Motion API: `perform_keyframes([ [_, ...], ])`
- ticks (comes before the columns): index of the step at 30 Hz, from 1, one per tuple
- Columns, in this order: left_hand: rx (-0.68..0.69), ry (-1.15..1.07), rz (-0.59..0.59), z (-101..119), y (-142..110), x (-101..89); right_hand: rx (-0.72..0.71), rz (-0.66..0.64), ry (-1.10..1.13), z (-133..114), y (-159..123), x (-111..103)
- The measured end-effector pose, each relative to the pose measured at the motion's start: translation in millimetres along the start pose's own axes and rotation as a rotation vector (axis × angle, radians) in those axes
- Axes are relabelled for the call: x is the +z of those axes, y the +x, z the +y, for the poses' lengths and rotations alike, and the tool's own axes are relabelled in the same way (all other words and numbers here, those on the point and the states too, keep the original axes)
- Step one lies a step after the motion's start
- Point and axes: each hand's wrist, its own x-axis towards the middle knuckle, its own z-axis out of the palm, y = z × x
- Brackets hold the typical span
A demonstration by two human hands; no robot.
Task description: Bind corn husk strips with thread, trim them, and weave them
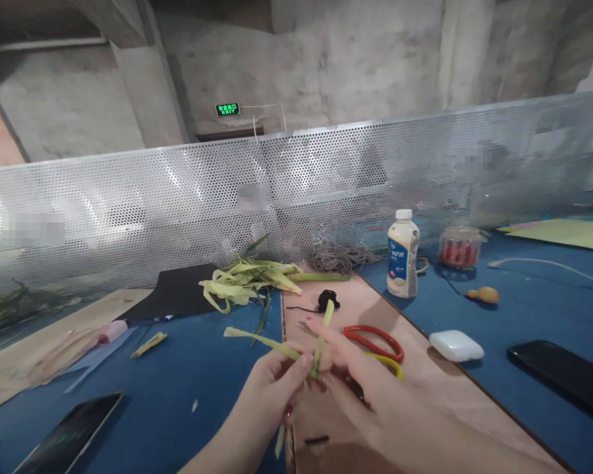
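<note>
My left hand (284, 378) pinches a pale green strip of corn husk (259, 339), whose loose end sticks out to the left. Fingers closed on the same husk work, my right hand (356, 368) meets the left one at the middle of the table. Another husk piece (329, 313) points upward between my hands; how the strips cross is partly hidden by my fingers. Just behind the right hand lie scissors with red handles (375, 339), and a yellow handle (390, 365) shows beneath it. A small bundle of black thread (329, 301) rests beyond my fingertips.
A pile of husks (250, 280) lies at the back, beside tangled grey cord (343, 258). To the right stand a bottle (403, 257) and a clear jar (459, 249), with a white case (456, 345), a small gourd (484, 295) and a black phone (563, 375). Another phone (72, 434) lies front left.
</note>
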Motion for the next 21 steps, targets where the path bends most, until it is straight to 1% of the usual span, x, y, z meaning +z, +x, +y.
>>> perform_keyframes([
  [2, 0.034, -0.023, -0.018, 0.8, -0.5, -0.2, -0.035, 0.045, -0.093, -4.0, -2.0, -1.7],
  [4, 0.058, -0.065, -0.031, 1.8, -1.5, -0.1, -0.094, 0.127, -0.183, -8.3, -3.5, -2.8],
  [6, 0.059, -0.099, -0.046, 2.6, -2.6, -0.1, -0.125, 0.179, -0.205, -11.9, -3.5, -3.4],
  [10, 0.058, -0.07, -0.05, 2.2, -2.0, -1.5, -0.044, 0.073, -0.045, -12.3, 1.4, -3.6],
  [15, 0.077, 0.071, -0.009, 1.2, 2.1, -5.3, 0.023, -0.016, 0.181, 1.4, 4.9, -3.2],
  [17, 0.079, 0.083, -0.014, 1.4, 2.8, -6.9, 0.008, -0.041, 0.217, 6.0, 4.9, -2.6],
  [21, 0.054, -0.001, 0.017, -0.8, -0.5, -8.3, -0.084, -0.056, 0.156, 7.1, 7.4, 2.3],
])
